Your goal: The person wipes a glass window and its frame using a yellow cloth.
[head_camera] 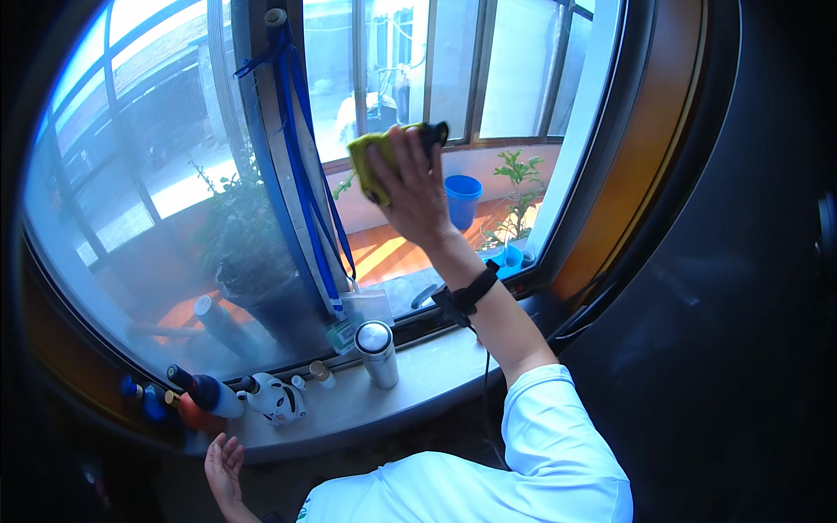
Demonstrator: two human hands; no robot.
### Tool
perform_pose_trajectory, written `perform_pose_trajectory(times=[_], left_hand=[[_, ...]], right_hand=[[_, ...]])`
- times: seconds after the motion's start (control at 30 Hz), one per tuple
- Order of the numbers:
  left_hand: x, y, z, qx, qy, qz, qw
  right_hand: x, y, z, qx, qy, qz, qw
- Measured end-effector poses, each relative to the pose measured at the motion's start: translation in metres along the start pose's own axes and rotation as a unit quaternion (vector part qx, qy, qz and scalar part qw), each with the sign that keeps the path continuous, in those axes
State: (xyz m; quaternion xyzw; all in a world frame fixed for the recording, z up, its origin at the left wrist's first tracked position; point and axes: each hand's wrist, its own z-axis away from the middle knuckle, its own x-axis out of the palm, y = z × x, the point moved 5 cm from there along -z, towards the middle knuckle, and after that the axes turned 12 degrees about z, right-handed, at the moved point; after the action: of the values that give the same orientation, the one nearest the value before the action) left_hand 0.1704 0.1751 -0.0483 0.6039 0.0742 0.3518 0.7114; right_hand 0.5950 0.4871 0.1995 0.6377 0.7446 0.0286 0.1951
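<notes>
My right hand (412, 186) is raised in front of the window, its fingers spread over a yellow-green and black object (374, 167) that I take for a cloth or pad; the blur hides its exact kind. A black band (476, 287) with a small device circles the right wrist. My left hand (225, 461) hangs low at the left, beside the sill's front edge, fingers loosely bent and holding nothing. Blue lanyards (297, 131) hang from a round knob (275, 17) on the window frame, with card holders (366, 306) at their lower ends.
On the windowsill (418, 386) stand a steel thermos (377, 356), a small jar (322, 374), a white figurine-like vessel (274, 400) and several bottles (209, 394). A dark cable (487, 405) hangs over the sill. Beyond the window are potted plants (245, 229) and a blue bucket (463, 202).
</notes>
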Motion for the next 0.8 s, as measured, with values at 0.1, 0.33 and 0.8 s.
perform_pose_trajectory(times=[0.1,0.33,0.8], left_hand=[[0.002,0.011,0.005,0.021,-0.017,-0.002,1.0],[0.077,0.072,0.048,0.136,-0.191,-0.158,0.959],[0.375,0.084,0.083,0.263,-0.555,-0.328,0.717]], right_hand=[[-0.002,0.057,0.002,0.133,0.031,-0.023,0.99],[0.022,0.042,0.084,0.127,-0.012,-0.061,0.99],[0.005,0.017,0.108,0.213,-0.004,-0.301,0.93]])
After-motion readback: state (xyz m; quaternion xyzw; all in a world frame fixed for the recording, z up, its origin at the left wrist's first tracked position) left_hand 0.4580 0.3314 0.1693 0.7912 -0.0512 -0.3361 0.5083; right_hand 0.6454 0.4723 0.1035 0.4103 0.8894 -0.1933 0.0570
